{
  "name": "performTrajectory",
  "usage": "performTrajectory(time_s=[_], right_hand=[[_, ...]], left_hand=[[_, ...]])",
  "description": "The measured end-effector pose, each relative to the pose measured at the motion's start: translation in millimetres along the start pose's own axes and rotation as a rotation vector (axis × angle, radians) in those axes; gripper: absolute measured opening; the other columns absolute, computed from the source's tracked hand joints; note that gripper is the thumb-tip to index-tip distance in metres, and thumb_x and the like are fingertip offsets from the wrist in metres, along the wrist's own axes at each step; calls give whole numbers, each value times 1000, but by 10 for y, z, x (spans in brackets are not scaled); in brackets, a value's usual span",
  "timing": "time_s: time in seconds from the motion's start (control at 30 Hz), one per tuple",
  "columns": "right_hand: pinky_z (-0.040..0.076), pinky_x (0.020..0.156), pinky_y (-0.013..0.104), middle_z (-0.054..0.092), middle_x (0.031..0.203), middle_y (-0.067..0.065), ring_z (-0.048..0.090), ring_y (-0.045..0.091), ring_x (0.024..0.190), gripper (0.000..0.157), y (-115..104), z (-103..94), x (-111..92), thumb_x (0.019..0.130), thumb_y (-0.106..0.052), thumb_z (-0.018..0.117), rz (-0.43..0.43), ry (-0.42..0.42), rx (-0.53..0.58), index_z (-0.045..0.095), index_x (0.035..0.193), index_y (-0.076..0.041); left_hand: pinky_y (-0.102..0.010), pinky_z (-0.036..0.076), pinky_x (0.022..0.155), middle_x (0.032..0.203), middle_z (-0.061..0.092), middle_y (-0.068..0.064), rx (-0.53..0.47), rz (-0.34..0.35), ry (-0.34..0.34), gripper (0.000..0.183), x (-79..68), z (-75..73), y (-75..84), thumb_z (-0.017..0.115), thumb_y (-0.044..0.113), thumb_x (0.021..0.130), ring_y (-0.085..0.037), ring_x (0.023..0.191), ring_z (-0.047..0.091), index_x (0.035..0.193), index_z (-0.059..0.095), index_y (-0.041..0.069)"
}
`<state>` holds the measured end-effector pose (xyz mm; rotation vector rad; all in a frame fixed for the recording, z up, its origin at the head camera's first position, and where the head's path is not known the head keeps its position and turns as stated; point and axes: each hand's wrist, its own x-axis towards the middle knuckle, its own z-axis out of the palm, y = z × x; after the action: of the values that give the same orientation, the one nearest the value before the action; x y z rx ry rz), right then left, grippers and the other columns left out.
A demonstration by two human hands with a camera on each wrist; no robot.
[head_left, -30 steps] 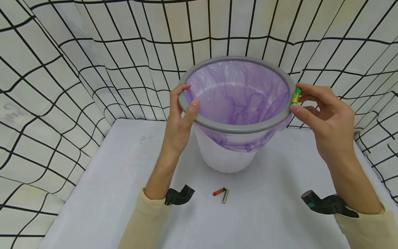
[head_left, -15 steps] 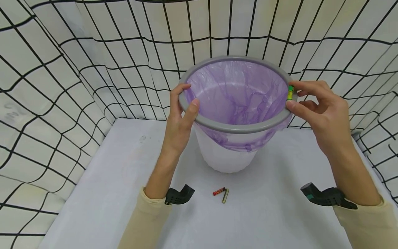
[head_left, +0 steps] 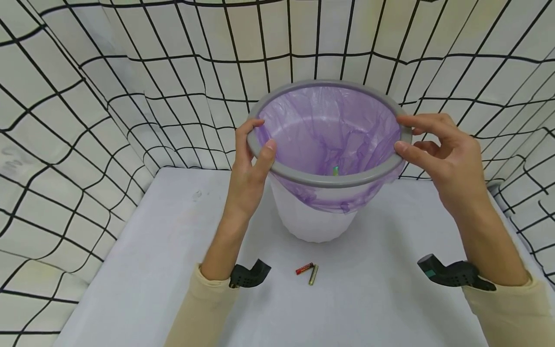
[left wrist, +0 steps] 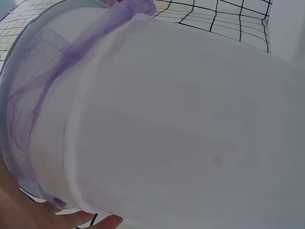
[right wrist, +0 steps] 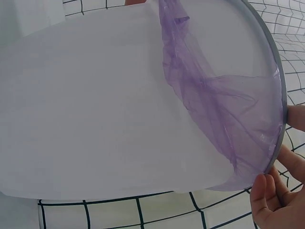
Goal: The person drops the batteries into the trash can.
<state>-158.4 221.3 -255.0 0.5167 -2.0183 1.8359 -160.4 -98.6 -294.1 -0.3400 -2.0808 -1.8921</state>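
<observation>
A white waste bin (head_left: 312,224) with a grey rim stands on the table, lined with a purple bin bag (head_left: 303,115) folded over the edge. My left hand (head_left: 249,176) grips the rim at the left, thumb and fingers round it. At the right side my right hand (head_left: 455,156) touches the rim, thumb and forefinger apart with no battery between them. A small green battery (head_left: 336,170) shows inside the bin, partly hidden behind the front rim. In front of the bin lie a red battery (head_left: 304,268) and a gold-coloured battery (head_left: 313,274), end against end.
White walls with a black grid (head_left: 182,111) enclose the white table (head_left: 182,250) at the back and both sides. The bin stands close to the back wall. Each wrist wears a black camera mount (head_left: 250,273).
My right hand carried the green battery left to the rim and let it go; it is now down inside the bin. My left hand keeps its hold.
</observation>
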Motion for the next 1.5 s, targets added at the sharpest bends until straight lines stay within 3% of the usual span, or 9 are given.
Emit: performTrajectory(time_s=[0.5, 0.7, 1.1, 1.5], right_hand=[[54, 81, 15, 63, 123, 9, 54, 21, 113, 41, 78, -34, -198, 85, 15, 69, -24, 57, 99, 69, 125, 4], [55, 84, 14, 64, 127, 8, 56, 19, 113, 47, 118, -89, -322, 84, 18, 68, -49, 23, 101, 66, 129, 7], [51, 93, 16, 65, 125, 8, 56, 19, 112, 48, 206, -80, -530, 83, 20, 68, -67, -1, 75, 66, 128, 4], [50, 96, 13, 63, 126, 4, 60, 15, 115, 44, 351, -74, -775, 87, 18, 68, -6, -43, -46, 66, 128, 4]], left_hand=[[-52, 47, 107, 155, 47, 0, 2, 7, -5, 59, -6, 4, 18, 56, 53, 95, -18, 132, 52, 148, 39, 34], [-52, 47, 108, 155, 47, 1, 1, 3, -4, 60, -8, -2, 21, 56, 53, 95, -18, 132, 52, 149, 39, 36], [-54, 47, 107, 156, 47, 1, 11, -9, -7, 62, -14, 2, 28, 56, 56, 94, -20, 132, 52, 151, 37, 36], [-52, 46, 108, 156, 45, 0, -13, 12, -7, 61, -4, -7, 4, 56, 54, 95, -19, 132, 52, 150, 38, 35]])
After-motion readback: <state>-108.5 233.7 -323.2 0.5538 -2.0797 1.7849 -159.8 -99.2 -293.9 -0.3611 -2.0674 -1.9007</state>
